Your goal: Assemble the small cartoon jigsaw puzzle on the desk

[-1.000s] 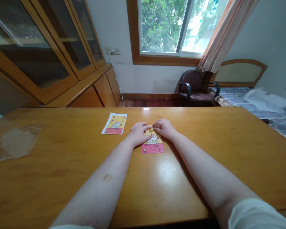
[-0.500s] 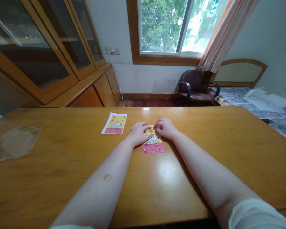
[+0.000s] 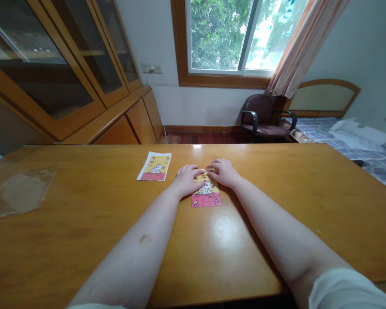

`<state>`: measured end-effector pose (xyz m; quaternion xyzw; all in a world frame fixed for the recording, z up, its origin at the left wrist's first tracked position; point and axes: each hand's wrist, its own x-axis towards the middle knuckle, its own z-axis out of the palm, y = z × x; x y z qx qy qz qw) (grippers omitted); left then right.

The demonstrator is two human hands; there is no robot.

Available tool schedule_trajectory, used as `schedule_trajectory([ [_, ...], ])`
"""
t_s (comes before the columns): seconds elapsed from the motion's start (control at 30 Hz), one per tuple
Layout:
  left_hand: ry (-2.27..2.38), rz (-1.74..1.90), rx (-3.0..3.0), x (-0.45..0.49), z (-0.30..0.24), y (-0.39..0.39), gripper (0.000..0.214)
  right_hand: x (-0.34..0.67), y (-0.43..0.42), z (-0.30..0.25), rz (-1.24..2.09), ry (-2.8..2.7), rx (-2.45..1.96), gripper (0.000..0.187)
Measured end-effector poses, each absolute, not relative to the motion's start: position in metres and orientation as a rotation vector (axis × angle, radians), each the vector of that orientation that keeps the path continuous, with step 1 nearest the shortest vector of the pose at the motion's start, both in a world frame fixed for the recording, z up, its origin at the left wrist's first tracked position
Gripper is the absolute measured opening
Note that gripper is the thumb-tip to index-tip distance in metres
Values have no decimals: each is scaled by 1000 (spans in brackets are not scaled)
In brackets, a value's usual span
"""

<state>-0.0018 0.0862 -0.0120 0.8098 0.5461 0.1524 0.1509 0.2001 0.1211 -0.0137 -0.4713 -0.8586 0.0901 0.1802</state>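
Observation:
A small jigsaw puzzle (image 3: 206, 200), pink below and yellow above with a white cartoon animal, lies flat on the wooden table. My left hand (image 3: 188, 180) rests over its left edge, fingers apart and stretched across the upper part. At the top right corner is my right hand (image 3: 223, 172), its fingers bent but apart, touching the puzzle's upper edge. Between the fingertips, gaps of table colour show near the top of the puzzle. Both hands hide parts of the yellow area. A picture card (image 3: 155, 167) with the same design and a white border lies to the left.
A clear plastic bag (image 3: 22, 193) lies at the table's left side. Past the table's far edge (image 3: 260, 146) stand an office chair (image 3: 263, 116) and a bed (image 3: 337, 133). A glass-fronted cabinet (image 3: 112, 111) is at the left, under a wall socket (image 3: 152, 68).
My right fingers have shifted very slightly at the top edge of the puzzle. My left hand, the card and the bag are where they were.

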Motion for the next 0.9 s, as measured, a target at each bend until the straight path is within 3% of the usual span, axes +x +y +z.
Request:
schedule_trajectory([
  [0.63,1574,427,2325,-2,-13,86,53,198,122,-16,266,-2426,-1362,22],
  [0.9,1565,430,2327,-3,-13,87,52,197,123,-18,287,-2394,-1327,14],
])
